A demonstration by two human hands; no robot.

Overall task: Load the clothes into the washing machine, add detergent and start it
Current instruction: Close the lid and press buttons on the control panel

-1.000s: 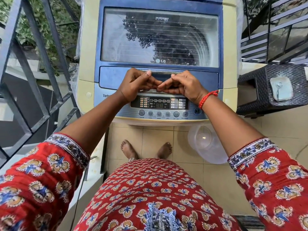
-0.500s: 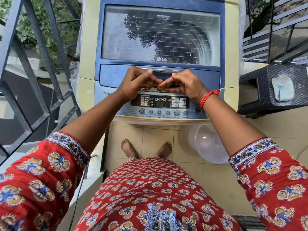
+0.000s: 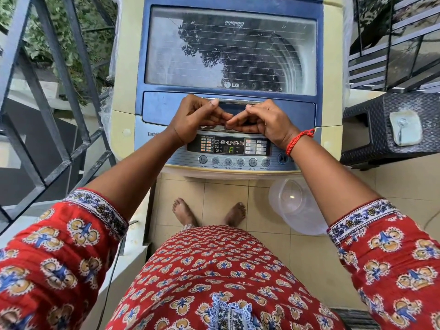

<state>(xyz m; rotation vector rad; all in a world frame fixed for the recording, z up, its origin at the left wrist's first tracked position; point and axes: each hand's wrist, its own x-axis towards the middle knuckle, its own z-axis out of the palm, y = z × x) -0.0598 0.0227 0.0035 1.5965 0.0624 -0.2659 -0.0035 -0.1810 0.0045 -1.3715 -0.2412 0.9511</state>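
Presently the washer (image 3: 234, 96) lid (image 3: 228, 48) is down, glass pane flat, drum seen dimly beneath. Both hands are hooked under the handle (image 3: 234, 104) at the lid's front edge: left hand (image 3: 198, 119) and right hand (image 3: 264, 121), fingers curled round it, thumbs on top. Lifting is best done evenly with both hands. The panel (image 3: 228, 147) is lit. No clothes or detergent are visible.

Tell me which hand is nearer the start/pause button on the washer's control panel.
Right. The right hand rests on the lid's front edge, its wrist just above the start/pause button. The left hand is on the same edge, farther left across the panel.
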